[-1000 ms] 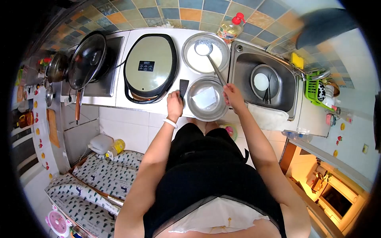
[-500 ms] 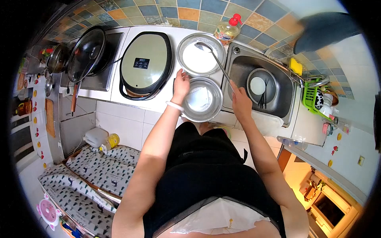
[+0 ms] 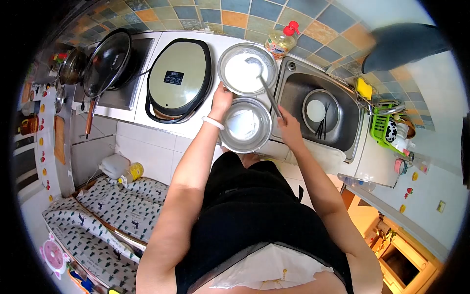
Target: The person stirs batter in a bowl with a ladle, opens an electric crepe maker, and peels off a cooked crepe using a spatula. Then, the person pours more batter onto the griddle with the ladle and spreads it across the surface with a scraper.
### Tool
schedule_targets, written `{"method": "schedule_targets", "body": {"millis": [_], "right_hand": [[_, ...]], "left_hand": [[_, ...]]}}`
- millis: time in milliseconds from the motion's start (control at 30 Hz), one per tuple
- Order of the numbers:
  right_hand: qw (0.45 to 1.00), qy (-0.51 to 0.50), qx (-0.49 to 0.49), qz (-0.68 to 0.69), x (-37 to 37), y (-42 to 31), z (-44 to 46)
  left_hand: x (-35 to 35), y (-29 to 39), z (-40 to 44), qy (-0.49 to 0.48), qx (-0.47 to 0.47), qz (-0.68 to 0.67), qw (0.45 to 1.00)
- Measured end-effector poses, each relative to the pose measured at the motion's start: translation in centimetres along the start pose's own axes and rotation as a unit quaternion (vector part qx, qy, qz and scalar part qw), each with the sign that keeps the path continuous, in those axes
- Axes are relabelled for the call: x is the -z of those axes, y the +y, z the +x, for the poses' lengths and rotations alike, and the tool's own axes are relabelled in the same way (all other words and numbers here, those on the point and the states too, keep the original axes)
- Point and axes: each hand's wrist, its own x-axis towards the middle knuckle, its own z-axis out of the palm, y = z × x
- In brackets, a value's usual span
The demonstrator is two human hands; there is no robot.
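Note:
My right hand is closed around the long handle of a metal ladle. The ladle's head dips into white liquid in the far metal bowl. My left hand, a white bangle on its wrist, is closed at the near-left rim of that bowl, fingertips partly hidden. Just in front, a second metal bowl stands at the counter's front edge, with a pale, shiny bottom. My left wrist passes close beside its left side.
An electric griddle with a pale green lid stands left of the bowls, then a lidded wok on the stove. At right, the sink holds a metal basin. A red-capped bottle stands behind.
The ladle's head has moved right and nearer within the white liquid, its handle swinging left with my right hand. My left hand has closed at the far bowl's rim.

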Motion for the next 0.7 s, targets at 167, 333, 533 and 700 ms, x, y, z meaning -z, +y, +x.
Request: {"method": "schedule_targets", "body": {"millis": [167,333,533,700], "right_hand": [[0.904,-0.115,-0.265,0.316,0.9,-5.1,0.1],[0.841,-0.139,-0.301,0.428,2.5,-5.1,0.3],[0.883,-0.104,-0.262,0.376,2.7,-4.5,-0.9],[0.874,-0.101,-0.277,0.386,2.7,-4.5,-0.7]], "left_hand": [[0.5,3.2,-1.7,-0.047,0.046,-0.058,0.996],[0.2,6.9,-4.0,-0.022,0.073,-0.094,0.993],[0.0,2.8,-1.8,0.014,0.008,-0.031,0.999],[0.4,5.2,-3.6,0.134,-0.118,0.208,0.962]]}}
